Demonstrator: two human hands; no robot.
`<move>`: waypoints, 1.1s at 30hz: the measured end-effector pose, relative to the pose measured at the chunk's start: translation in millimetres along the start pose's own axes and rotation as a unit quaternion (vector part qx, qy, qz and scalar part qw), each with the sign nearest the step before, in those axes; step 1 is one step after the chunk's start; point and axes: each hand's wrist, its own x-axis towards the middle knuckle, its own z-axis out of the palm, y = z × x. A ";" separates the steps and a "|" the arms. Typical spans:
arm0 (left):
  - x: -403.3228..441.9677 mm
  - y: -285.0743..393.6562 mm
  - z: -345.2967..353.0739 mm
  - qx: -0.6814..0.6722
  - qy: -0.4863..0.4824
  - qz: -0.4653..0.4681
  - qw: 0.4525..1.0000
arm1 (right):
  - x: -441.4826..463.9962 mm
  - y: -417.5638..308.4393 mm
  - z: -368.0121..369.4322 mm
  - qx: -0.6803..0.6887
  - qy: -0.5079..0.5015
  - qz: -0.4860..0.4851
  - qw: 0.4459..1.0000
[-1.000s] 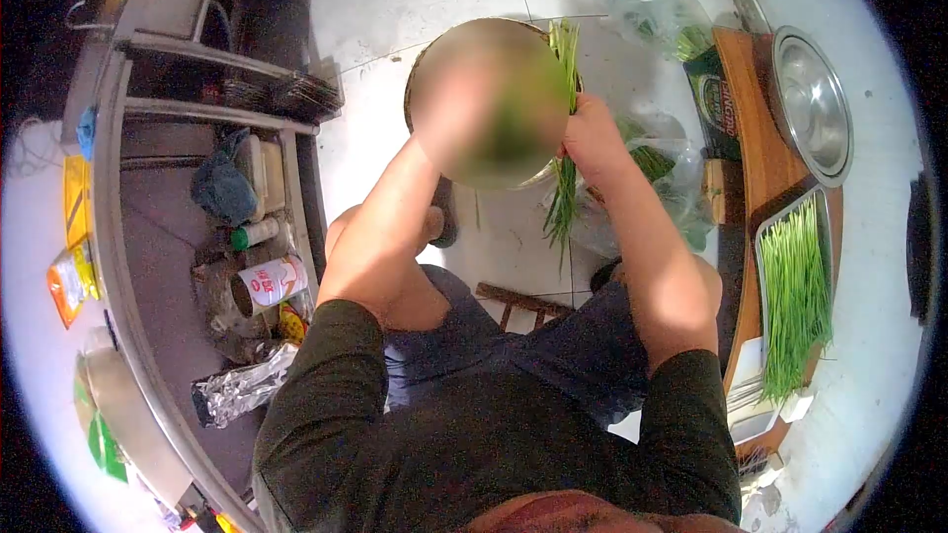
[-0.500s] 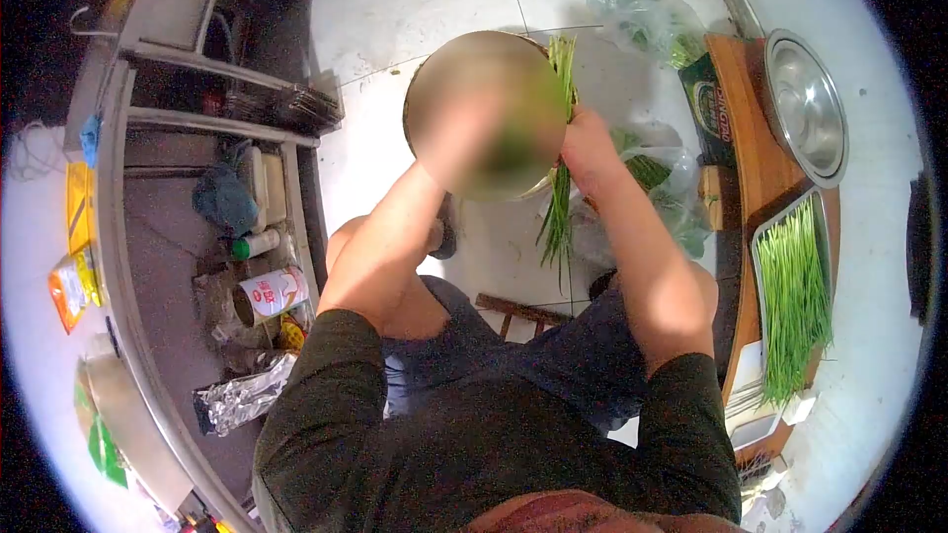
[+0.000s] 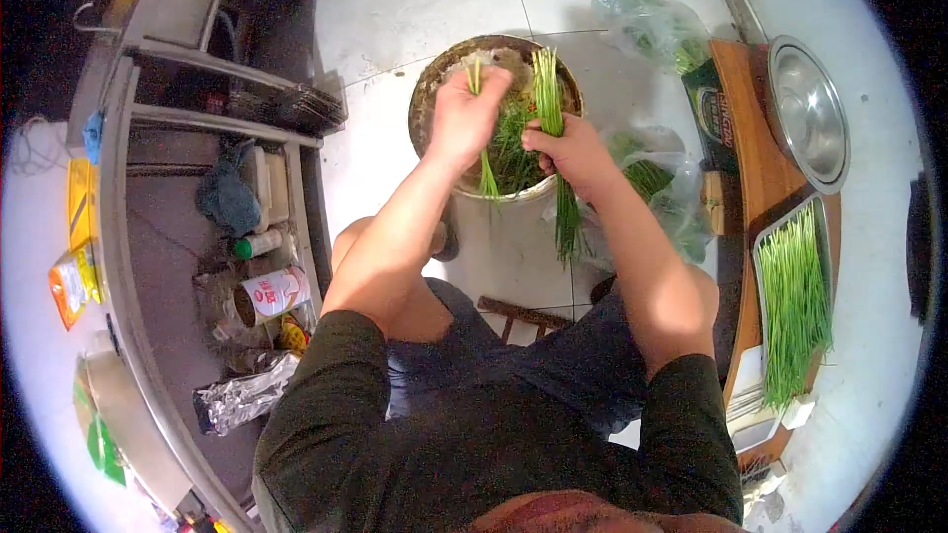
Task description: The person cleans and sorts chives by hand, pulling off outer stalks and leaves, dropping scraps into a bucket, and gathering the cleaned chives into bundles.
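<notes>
My left hand (image 3: 465, 116) is closed round a few thin green stalks (image 3: 488, 178), over the left part of a round bin (image 3: 425, 89). A thicker bunch of long green stalks (image 3: 566, 212) hangs from my right hand (image 3: 573, 150), whose fingers wrap it near the bin's right side. Its pale ends point up and its green ends hang down past the rim. Green scraps (image 3: 513, 148) lie inside the bin, between and below my hands.
On the right, a wooden bench (image 3: 755, 178) bears a metal bowl (image 3: 808, 114) and a tray of green stalks (image 3: 793, 301). Plastic bags (image 3: 647, 20) of greens lie on the floor. A shelf (image 3: 178, 227) at left holds a can (image 3: 274, 296) and foil (image 3: 247, 397).
The blur over the bin is gone, so my left hand and its stalks now show. My right hand has shifted slightly left with its bunch, now over the bin's right side.
</notes>
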 end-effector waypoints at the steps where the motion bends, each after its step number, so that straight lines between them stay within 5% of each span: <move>1: -3.2 4.8 3.4 0.034 0.001 0.045 0.998 | 1.6 2.3 1.3 -0.016 0.008 -0.005 1.000; 10: -1.9 -4.9 5.9 0.146 -0.040 -0.003 0.989 | 14.0 20.1 4.8 -0.241 0.067 -0.101 0.963; 13: 1.0 -11.3 2.3 0.012 -0.058 -0.038 0.998 | 4.2 6.3 7.0 -0.108 0.023 -0.008 0.994; 19: 1.6 0.3 -1.5 -0.104 -0.058 -0.102 0.988 | 2.1 2.6 2.6 0.065 -0.063 -0.012 0.996; 25: 1.9 6.2 -4.6 -0.137 -0.060 -0.115 0.982 | -4.5 -9.8 5.9 0.176 -0.023 0.062 0.982; 31: 7.8 4.6 -11.7 -0.181 -0.045 -0.098 0.978 | 2.2 -4.2 2.2 0.174 0.054 0.007 0.983; 33: 13.6 7.0 -24.1 -0.089 -0.009 -0.090 0.992 | 10.8 1.2 -7.9 0.157 0.064 -0.030 0.985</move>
